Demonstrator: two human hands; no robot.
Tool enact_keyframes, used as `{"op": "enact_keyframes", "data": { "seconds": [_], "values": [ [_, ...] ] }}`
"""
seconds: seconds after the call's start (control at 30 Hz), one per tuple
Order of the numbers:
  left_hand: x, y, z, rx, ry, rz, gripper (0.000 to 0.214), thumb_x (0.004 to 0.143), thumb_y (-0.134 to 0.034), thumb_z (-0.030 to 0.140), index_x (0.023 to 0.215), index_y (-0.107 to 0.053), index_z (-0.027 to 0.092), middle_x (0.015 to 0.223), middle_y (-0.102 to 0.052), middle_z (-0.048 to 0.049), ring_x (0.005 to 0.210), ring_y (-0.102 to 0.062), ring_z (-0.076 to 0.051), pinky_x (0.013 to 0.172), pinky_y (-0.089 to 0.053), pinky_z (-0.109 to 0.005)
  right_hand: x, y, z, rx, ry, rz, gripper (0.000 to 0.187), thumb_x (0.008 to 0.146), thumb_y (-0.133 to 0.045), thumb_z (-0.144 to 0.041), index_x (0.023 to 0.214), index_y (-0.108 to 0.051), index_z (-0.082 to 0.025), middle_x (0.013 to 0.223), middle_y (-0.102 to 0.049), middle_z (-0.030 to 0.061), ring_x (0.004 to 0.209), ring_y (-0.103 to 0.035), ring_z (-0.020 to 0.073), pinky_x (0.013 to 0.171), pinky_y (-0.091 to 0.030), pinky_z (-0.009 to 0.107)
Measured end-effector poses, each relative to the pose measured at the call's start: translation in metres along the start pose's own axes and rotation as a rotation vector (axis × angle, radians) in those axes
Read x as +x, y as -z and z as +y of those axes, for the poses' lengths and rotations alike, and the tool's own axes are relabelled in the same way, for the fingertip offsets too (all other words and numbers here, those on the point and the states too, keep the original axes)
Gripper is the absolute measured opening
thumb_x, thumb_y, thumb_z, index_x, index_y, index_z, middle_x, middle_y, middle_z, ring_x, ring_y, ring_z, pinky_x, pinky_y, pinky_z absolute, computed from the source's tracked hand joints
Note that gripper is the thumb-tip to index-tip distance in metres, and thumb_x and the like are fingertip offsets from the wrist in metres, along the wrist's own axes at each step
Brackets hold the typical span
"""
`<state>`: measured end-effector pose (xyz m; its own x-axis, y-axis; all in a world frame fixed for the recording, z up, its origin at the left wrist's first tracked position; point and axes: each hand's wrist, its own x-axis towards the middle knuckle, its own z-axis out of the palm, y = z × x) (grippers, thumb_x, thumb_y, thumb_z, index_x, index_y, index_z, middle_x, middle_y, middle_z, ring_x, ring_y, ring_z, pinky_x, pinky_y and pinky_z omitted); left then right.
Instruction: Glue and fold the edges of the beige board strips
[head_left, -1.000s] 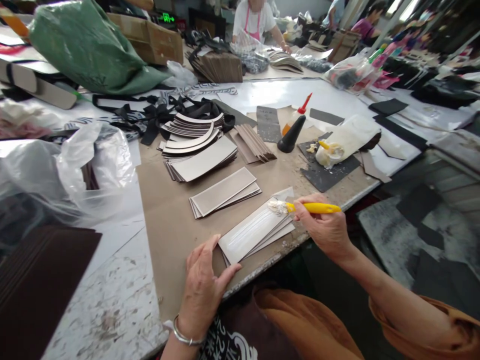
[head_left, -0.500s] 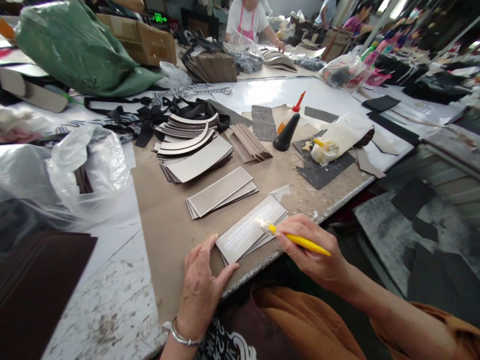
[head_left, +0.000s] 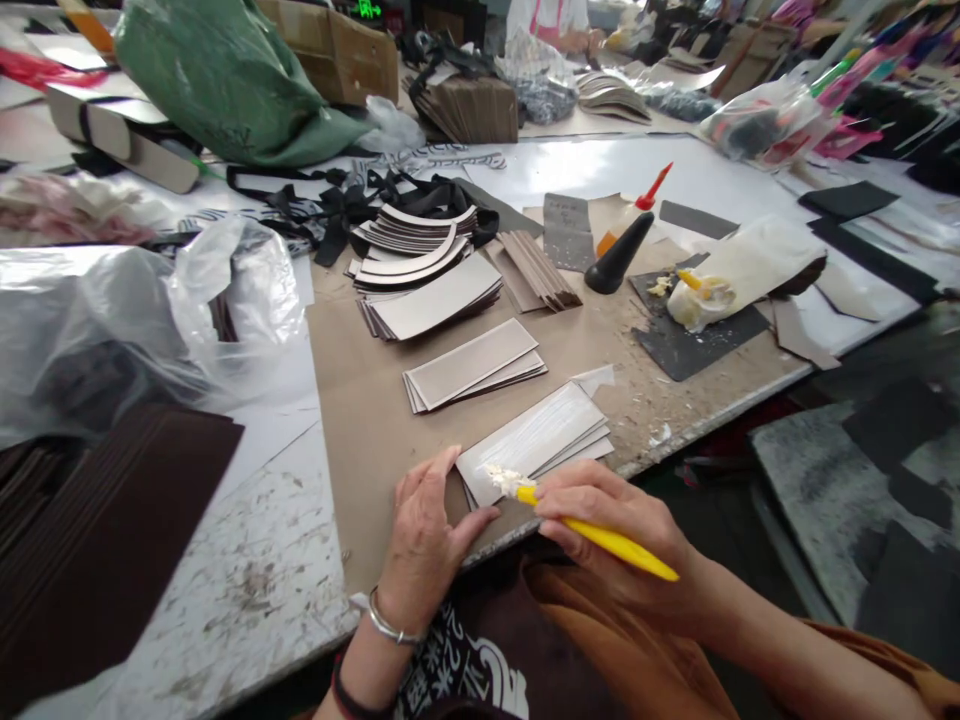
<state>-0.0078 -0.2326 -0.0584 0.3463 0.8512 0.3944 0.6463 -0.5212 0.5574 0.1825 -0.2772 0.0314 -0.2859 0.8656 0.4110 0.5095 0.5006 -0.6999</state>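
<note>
Head view, front stack (head_left: 551, 425): thin pale strips are lying slightly fanned on brown paper (head_left: 382, 480), near the tabletop (head_left: 225, 600) edge; top strip is showing wet-looking white streaks.
Left hand (head_left: 426, 525): fingers are spreading loosely, thumb and forefinger touching the front stack's left end.
Right hand (head_left: 622, 510): fingers are gripping the yellow handle of a brush (head_left: 634, 550), just off the front stack's near side.
Bristles (head_left: 502, 480): caked white, they're sitting over the top strip near the front stack's left end.
Second stack (head_left: 472, 365): similar strips are lying just beyond the front stack, apart from it.
Curved pieces (head_left: 412, 265): piling up farther beyond the front stack, to the left.
Black cone (head_left: 621, 255): standing tilted, well beyond the front stack.
White tub (head_left: 701, 300): lying on a dark sheet (head_left: 690, 352), right of and beyond the front stack.
Dark panels (head_left: 135, 530): stacking well left of the front stack.
</note>
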Motion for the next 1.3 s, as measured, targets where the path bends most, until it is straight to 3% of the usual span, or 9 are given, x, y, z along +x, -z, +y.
{"op": "enact_keyframes", "data": {
  "seconds": [0.17,0.27,0.7,0.87,1.07,1.17,1.3],
  "values": [
    [0.001,0.002,0.002,0.002,0.008,-0.009,0.06,0.076,-0.062,0.045,0.124,-0.041,0.016,0.11,-0.06,-0.0127,0.101,-0.055,-0.025,0.089,-0.045,-0.042,0.0,-0.005,0.011,0.039,-0.088,0.109,0.015,0.083,-0.055,-0.009,0.091,-0.06,-0.02,0.08,-0.063,0.0042,0.077,-0.06,0.0164,0.068,-0.053,0.03],
    [0.001,0.003,0.003,0.0,0.012,-0.005,0.06,0.076,-0.063,0.046,0.123,-0.042,0.016,0.109,-0.06,-0.0126,0.1,-0.056,-0.025,0.089,-0.045,-0.043,-0.001,-0.002,0.017,-0.07,-0.109,0.175,0.014,0.082,-0.055,-0.008,0.087,-0.061,-0.02,0.076,-0.062,0.0031,0.073,-0.059,0.0164,0.067,-0.051,0.031],
    [0.014,-0.008,0.003,0.011,0.002,-0.005,0.059,0.075,-0.065,0.04,0.124,-0.043,0.015,0.11,-0.06,-0.013,0.102,-0.054,-0.027,0.091,-0.043,-0.045,0.004,0.056,0.036,-0.354,-0.237,0.419,0.014,0.087,-0.053,-0.024,0.074,-0.059,-0.021,0.073,-0.058,0.0025,0.072,-0.057,0.0178,0.069,-0.045,0.032],
    [0.028,-0.019,0.001,-0.017,0.027,-0.011,0.059,0.075,-0.067,0.039,0.124,-0.044,0.015,0.11,-0.06,-0.0128,0.102,-0.054,-0.026,0.09,-0.044,-0.046,0.008,0.082,0.046,-0.406,-0.341,0.438,0.027,0.091,-0.042,-0.035,0.073,-0.054,-0.019,0.071,-0.057,0.003,0.068,-0.056,0.0172,0.065,-0.042,0.031],
    [0.036,-0.018,0.001,-0.054,-0.023,0.019,0.057,0.077,-0.065,0.039,0.126,-0.043,0.02,0.111,-0.06,-0.0097,0.102,-0.056,-0.023,0.089,-0.047,-0.04,0.035,0.101,0.085,-0.386,-0.409,0.331,0.03,0.092,-0.039,-0.043,0.079,-0.053,-0.02,0.066,-0.056,-0.0001,0.062,-0.055,0.0146,0.059,-0.044,0.026],
    [0.033,-0.016,-0.001,-0.084,-0.032,0.032,0.058,0.076,-0.066,0.04,0.126,-0.044,0.022,0.113,-0.06,-0.0088,0.103,-0.056,-0.022,0.087,-0.048,-0.036,0.063,0.105,0.119,-0.59,-0.497,0.165,0.032,0.094,-0.034,-0.041,0.086,-0.055,-0.018,0.067,-0.058,0.0006,0.061,-0.057,0.0149,0.06,-0.043,0.025],
    [0.025,-0.023,-0.008,-0.055,-0.021,0.055,0.055,0.075,-0.062,0.05,0.122,-0.051,0.023,0.112,-0.06,-0.0096,0.104,-0.055,-0.025,0.088,-0.046,-0.038,0.1,0.109,0.171,-0.807,-0.548,0.027,0.023,0.09,-0.044,-0.031,0.094,-0.06,-0.014,0.087,-0.065,0.0092,0.081,-0.061,0.0201,0.071,-0.043,0.027]
  ]
}}
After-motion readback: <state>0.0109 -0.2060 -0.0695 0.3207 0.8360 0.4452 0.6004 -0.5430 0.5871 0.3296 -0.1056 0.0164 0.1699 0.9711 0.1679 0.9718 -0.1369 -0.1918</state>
